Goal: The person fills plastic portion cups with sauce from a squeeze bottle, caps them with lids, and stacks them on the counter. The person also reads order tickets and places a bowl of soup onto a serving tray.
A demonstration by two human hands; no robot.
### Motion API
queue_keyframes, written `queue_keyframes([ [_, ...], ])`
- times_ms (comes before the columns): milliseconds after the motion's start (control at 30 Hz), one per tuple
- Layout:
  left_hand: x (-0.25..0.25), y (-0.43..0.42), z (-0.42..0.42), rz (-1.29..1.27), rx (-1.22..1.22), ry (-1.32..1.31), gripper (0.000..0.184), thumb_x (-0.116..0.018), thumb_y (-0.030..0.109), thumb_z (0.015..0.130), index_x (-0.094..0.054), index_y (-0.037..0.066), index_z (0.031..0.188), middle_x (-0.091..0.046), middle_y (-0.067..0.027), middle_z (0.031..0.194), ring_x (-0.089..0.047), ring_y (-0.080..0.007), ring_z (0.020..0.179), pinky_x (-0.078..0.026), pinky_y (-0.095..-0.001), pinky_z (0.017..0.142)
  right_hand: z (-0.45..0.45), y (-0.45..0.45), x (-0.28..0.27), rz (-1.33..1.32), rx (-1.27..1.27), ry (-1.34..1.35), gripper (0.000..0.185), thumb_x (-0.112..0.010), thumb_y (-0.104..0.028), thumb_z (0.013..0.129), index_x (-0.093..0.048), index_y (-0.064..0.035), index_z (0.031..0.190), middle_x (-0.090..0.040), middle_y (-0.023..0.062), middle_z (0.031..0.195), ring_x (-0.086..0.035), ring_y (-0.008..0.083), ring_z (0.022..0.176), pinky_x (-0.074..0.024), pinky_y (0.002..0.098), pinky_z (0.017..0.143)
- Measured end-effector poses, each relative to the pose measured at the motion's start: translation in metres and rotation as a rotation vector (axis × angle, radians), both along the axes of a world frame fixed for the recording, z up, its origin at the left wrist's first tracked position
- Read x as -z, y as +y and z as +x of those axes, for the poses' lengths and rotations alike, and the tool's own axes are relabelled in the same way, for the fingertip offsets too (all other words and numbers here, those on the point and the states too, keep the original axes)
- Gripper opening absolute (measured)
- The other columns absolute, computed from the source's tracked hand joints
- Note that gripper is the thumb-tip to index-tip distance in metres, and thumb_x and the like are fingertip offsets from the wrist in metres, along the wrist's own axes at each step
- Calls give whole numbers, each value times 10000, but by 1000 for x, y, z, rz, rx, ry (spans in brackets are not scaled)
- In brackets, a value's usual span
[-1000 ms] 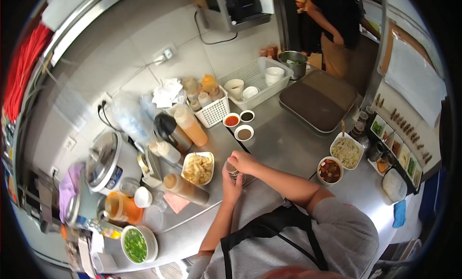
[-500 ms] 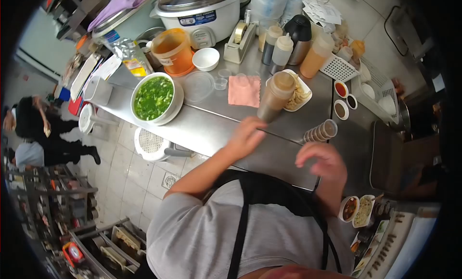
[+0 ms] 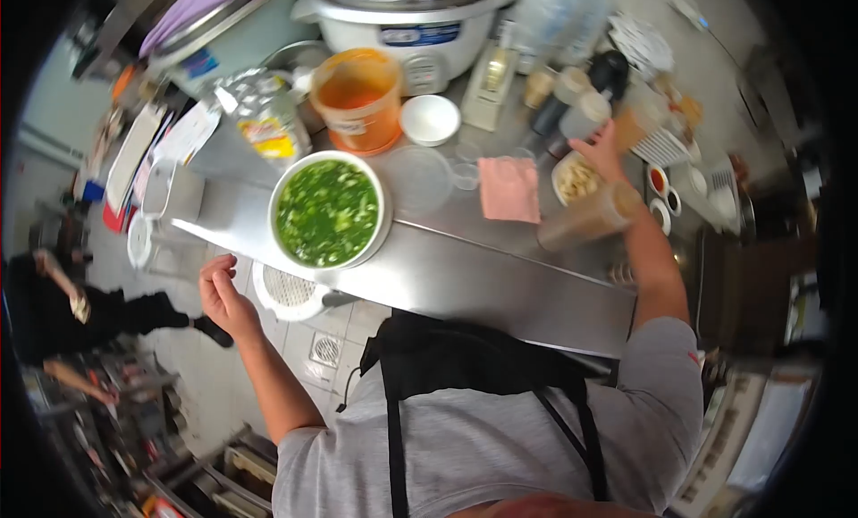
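Observation:
My right hand (image 3: 604,153) reaches over the back of the counter, beside a clear squeeze bottle (image 3: 584,116) and above a white dish of pale food pieces (image 3: 579,180). Its thumb and fingers look spread; blur hides whether they touch the bottle. A bottle of brown sauce (image 3: 585,218) stands by my right forearm. My left hand (image 3: 230,302) hangs in the air off the counter's front edge, fingers curled, with nothing visible in it. To its right is a white tub of chopped greens in liquid (image 3: 327,212).
A rice cooker (image 3: 402,26), an orange-stained tub (image 3: 357,102), a white bowl (image 3: 430,120) and a tape dispenser (image 3: 490,80) line the back. A pink cloth (image 3: 509,189) lies mid-counter. Small sauce cups (image 3: 659,180) sit at right. Another person (image 3: 71,312) is at far left.
My right hand has gone from the counter's front to the bottles at the back. My left hand has left the brown sauce bottle's side and swung left. The view has shifted.

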State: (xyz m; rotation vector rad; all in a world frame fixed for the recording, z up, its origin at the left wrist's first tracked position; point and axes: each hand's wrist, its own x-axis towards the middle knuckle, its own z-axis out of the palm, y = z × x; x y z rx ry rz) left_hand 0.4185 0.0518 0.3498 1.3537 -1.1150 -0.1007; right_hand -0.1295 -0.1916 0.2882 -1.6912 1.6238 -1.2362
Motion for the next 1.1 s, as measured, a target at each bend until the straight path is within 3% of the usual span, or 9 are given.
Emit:
queue_keyframes([
  [100,14,26,19,67,-179,90,186,-399,135,859,-527,15,797,-559,-68,818,-504,-114,737,-367,-228,633,-8,-19,24,-79,-27,-123,834,-769,-146,551,-245,22,1178,-408,177,1129,-463,253,1015,-404,363,844],
  [267,60,31,23,350,-259,501,209,-438,208,854,-541,27,855,-576,-50,838,-537,-113,737,-390,-221,631,3,-29,32,-146,103,96,692,-748,-115,573,-363,13,1134,-484,148,1056,-496,216,958,-405,321,816],
  [400,85,-7,12,414,-140,680,358,-371,310,875,-495,48,1085,-551,-84,1006,-529,-148,865,-404,-262,693,3,-28,13,-167,-52,-123,639,-733,-125,587,-403,5,1119,-510,135,1036,-515,219,928,-406,312,808],
  [467,95,-29,8,348,-34,701,442,-327,356,883,-429,49,1185,-498,-110,1115,-492,-180,973,-399,-292,767,16,-17,-42,-197,-22,-17,618,-715,-126,601,-406,-1,1121,-519,121,1024,-520,209,916,-408,314,805],
  [533,92,-50,3,345,60,739,469,-279,351,897,-389,26,1217,-459,-123,1173,-449,-214,1062,-366,-316,869,18,-9,-105,-151,9,357,617,-692,-106,608,-391,-7,1138,-511,119,1040,-512,202,938,-399,311,825],
  [700,91,-79,1,300,252,864,430,-247,278,912,-409,0,1198,-450,-113,1184,-433,-184,1077,-325,-281,921,126,35,-216,-351,-380,633,601,-598,-21,546,-430,-45,1123,-518,121,1048,-503,245,977,-387,332,850],
  [867,88,-81,-1,311,284,954,437,-230,295,915,-405,25,1212,-453,-119,1177,-443,-188,1066,-339,-282,911,231,61,-193,-446,-564,1214,517,-584,-30,557,-505,-151,1054,-517,78,890,-494,264,853,-392,359,739],
  [1000,83,-79,-1,322,312,962,463,-205,322,918,-393,28,1222,-455,-119,1173,-451,-187,1057,-355,-281,900,295,44,-137,-703,-547,1299,287,-514,-131,678,-537,-173,961,-497,53,809,-468,233,798,-354,352,767],
  [1100,86,-79,2,318,353,953,482,-184,337,918,-380,28,1230,-455,-122,1173,-448,-188,1061,-352,-284,905,335,51,-126,-769,-594,1249,355,-550,-94,623,-517,-187,964,-482,48,843,-461,238,839,-362,375,787],
])
